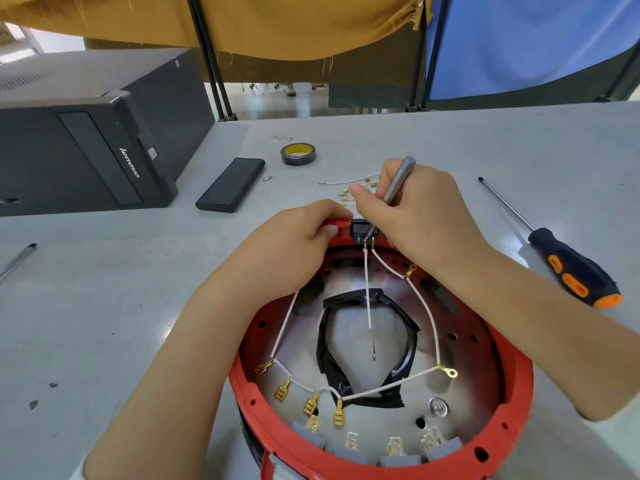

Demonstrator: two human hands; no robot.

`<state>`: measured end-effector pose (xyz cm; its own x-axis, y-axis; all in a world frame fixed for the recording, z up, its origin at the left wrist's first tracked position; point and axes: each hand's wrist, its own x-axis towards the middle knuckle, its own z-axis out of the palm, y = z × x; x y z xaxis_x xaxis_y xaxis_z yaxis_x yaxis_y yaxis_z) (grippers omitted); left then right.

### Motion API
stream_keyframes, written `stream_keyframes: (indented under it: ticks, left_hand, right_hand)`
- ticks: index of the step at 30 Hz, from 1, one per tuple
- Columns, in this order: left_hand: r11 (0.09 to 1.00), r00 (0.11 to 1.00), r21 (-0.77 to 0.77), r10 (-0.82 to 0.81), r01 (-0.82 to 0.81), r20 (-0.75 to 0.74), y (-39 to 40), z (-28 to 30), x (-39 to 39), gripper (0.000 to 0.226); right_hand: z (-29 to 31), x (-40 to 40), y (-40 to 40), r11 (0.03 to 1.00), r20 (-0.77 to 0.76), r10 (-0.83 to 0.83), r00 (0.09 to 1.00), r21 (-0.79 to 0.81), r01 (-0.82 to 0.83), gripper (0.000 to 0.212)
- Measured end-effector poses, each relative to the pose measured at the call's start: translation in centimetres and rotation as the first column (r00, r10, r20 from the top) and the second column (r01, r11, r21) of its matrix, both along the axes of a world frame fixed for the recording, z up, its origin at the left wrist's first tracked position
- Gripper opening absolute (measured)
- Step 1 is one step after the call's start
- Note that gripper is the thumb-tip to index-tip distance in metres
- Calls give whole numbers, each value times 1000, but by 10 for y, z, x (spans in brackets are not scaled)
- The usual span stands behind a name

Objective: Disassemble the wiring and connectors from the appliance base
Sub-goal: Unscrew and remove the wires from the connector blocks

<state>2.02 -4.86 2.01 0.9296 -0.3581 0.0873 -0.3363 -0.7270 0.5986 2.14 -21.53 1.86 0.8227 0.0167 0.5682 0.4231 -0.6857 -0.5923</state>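
right hand (412,216) grips small tool (398,181) at black connector (360,229) | left hand (294,247) holds red base (512,403) rim | could slip, snap white wire (367,289)

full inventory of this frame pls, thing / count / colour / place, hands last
appliance base: 1, red rim with metal floor, near centre of table
black connector block: 1, black, far rim of base
wire harness: white wires with brass terminals, lying inside base
black tape loop: 1, on the base floor
grey terminal blocks: 4, near rim
small driver: 1, grey, tip at the connector block
big screwdriver: 1, black and orange, table right
tape roll: 1, black and yellow, table far centre
loose wire and terminals: white and brass, behind the hands
black case: 1, table left
computer tower: 1, black, far left
left hand: grips base rim
right hand: holds small driver
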Motion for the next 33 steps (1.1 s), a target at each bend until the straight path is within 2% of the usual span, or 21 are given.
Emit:
stream_keyframes:
  ticks: [7, 17, 20, 24, 29, 31, 33]
  left_hand:
    - [1000, 1000, -6, -6, 6, 5, 0, 1, -1, 31]
    - [1000, 1000, 1, 9, -9, 4, -1, 0, 0, 30]
    - [1000, 1000, 4, 1, -1, 5, 0, 0, 0, 30]
    - [1000, 1000, -1, -6, 6, 8, 0, 0, 0, 30]
    - [1000, 1000, 11, -4, 4, 9, 1, 0, 1, 30]
    - [1000, 1000, 16, -3, 3, 14, 1, -1, 1, 29]
    - [1000, 1000, 15, -4, 3, 17, 1, -1, 1, 28]
  right_hand:
    - [4, -2, 3, 997, 19, 34, 999, -75, -32, 37]
    - [13, 19, 6, 999, -241, 21, 970, -27, -29, 39]
    - [8, 15, 7, 999, -148, -9, 989, -32, 4, 42]
    - [2, 9, 3, 999, 7, 5, 1000, 49, -6, 45]
    - [1, 10, 5, 1000, -22, 17, 1000, 21, -16, 46]
    - [8, 9, 3, 991, -26, 55, 998, 124, -51, 44]
    - [20, 1, 0, 949, -57, 228, 972, 237, -208, 30]
